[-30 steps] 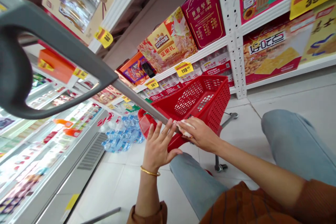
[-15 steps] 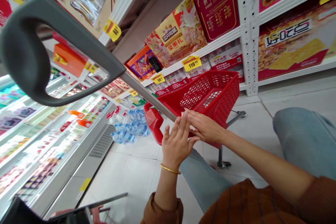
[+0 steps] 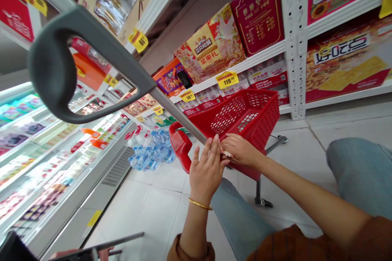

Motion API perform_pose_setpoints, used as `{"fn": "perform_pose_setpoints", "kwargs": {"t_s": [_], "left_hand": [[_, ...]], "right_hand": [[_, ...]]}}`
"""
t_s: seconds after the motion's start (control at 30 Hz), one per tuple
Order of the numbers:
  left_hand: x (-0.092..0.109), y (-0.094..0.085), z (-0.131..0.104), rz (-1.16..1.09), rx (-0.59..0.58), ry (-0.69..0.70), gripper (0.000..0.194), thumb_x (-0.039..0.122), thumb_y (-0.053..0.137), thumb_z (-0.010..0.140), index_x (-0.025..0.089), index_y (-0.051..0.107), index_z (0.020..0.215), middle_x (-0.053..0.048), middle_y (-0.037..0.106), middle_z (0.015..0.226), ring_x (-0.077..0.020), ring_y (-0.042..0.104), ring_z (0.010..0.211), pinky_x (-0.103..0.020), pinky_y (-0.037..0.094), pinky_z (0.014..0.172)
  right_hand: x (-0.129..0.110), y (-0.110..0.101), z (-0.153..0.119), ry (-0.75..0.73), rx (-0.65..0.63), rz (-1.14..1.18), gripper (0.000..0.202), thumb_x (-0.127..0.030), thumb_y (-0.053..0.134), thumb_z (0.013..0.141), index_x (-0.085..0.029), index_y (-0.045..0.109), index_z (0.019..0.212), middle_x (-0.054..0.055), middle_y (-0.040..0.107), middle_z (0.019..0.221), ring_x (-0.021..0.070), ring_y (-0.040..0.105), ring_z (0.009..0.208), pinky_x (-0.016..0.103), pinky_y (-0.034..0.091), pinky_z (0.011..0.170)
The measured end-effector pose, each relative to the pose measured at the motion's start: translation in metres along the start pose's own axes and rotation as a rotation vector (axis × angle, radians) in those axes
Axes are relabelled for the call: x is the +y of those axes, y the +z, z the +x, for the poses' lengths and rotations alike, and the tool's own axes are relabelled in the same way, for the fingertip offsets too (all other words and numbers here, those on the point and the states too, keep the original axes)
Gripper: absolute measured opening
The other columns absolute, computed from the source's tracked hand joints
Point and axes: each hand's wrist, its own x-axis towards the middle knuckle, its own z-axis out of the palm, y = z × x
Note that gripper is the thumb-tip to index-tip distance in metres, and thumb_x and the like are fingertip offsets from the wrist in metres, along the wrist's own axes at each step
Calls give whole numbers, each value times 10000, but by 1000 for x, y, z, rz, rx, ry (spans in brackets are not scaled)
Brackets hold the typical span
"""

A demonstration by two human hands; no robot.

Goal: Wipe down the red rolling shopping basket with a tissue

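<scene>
My left hand (image 3: pixel 206 168), with a gold bangle at the wrist, has its fingers stretched out, close to the lower visible end of a metal pole (image 3: pixel 180 114). Whether it touches the pole I cannot tell. A grey plastic loop handle (image 3: pixel 104 40) sits on the upper part of this pole. Beside the left fingers, my right hand (image 3: pixel 240 150) is curled round a small white and pinkish thing (image 3: pixel 227 153), mostly hidden, its kind unclear. Behind both hands stands a red shopping basket cart (image 3: pixel 260 126) on wheels, with a red handle grip (image 3: pixel 181 147) on its left.
Shelves with a nut gift box (image 3: pixel 211 47), a dark red box (image 3: pixel 257 12) and packs of bottled water stand behind the cart. Blue-tinted bottles (image 3: pixel 151 149) are on the floor. A chilled display (image 3: pixel 61 163) runs along the left. My jeans-clad knee (image 3: pixel 358 171) is at right.
My right fingers, stretched out against the left hand before, are now curled, and the small whitish thing shows more. The view has shifted slightly, so the handle appears further right.
</scene>
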Motion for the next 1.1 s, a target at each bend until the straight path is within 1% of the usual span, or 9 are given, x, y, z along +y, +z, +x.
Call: {"fn": "perform_pose_setpoints", "kwargs": {"t_s": [0.07, 0.23, 0.33, 0.43, 0.57, 0.67, 0.83, 0.97, 1.1], "left_hand": [[-1, 2, 0, 18, 10, 5, 608, 419, 430, 977, 165, 250, 1499, -30, 438, 1464, -162, 254, 1445, -365, -62, 1230], [-3, 6, -1, 44, -3, 8, 539, 377, 425, 987, 164, 330, 1473, -24, 391, 1490, -148, 213, 1455, -360, -83, 1223], [-4, 7, -2, 51, 3, 9, 531, 370, 432, 983, 173, 345, 1469, -40, 413, 1480, -146, 212, 1454, -367, -75, 1224], [-5, 9, -2, 58, 36, 20, 542, 377, 473, 964, 176, 376, 1457, -50, 442, 1465, -147, 187, 1459, -365, -40, 1230], [-6, 9, -2, 73, 66, 41, 521, 387, 490, 956, 183, 423, 1431, -35, 428, 1473, -144, 148, 1465, -375, -43, 1229], [-8, 9, -4, 73, 71, 41, 498, 397, 479, 962, 196, 442, 1417, -24, 425, 1473, -141, 168, 1461, -385, -66, 1224], [-12, 8, -8, 61, 115, 42, 492, 389, 507, 953, 201, 457, 1405, -14, 459, 1449, -127, 172, 1460, -373, -58, 1228], [-13, 7, -12, 50, 139, 39, 466, 373, 503, 958, 199, 479, 1389, -12, 457, 1448, -132, 203, 1454, -370, -59, 1229], [-12, 6, -14, 35, 142, 45, 467, 358, 515, 950, 198, 484, 1388, -35, 465, 1448, -147, 222, 1450, -364, -62, 1225]], "right_hand": [[2, 1, 0, -9, 0, -13, 306, -398, 367, 982, -195, 592, 941, 75, 660, 925, 197, 592, 933, 454, 384, 1034], [12, -2, -4, -15, 3, -54, 306, -371, 346, 985, -190, 589, 942, 75, 666, 910, 191, 605, 892, 466, 409, 1027], [24, -6, -9, 3, 22, -79, 277, -359, 374, 981, -192, 595, 963, 71, 666, 908, 186, 607, 877, 463, 432, 1006], [31, -10, -13, 12, 3, -87, 241, -328, 396, 975, -192, 596, 974, 73, 664, 917, 186, 612, 884, 468, 445, 997], [28, -12, -11, 19, -3, -74, 236, -310, 387, 976, -191, 587, 940, 70, 647, 868, 185, 606, 835, 455, 477, 961], [20, -14, -9, 21, 1, -57, 250, -321, 365, 986, -191, 573, 939, 66, 636, 852, 184, 598, 816, 444, 492, 938], [11, -16, -8, 24, -18, -37, 219, -303, 377, 986, -193, 551, 911, 55, 618, 836, 175, 563, 771, 429, 503, 914], [9, -16, -12, 46, -21, 11, 157, -270, 415, 971, -195, 552, 953, 69, 627, 892, 188, 576, 839, 418, 508, 905], [21, -20, -25, 62, -55, 4, 177, -244, 443, 957, -193, 564, 1077, 102, 641, 1023, 212, 598, 983, 436, 495, 956]]}}
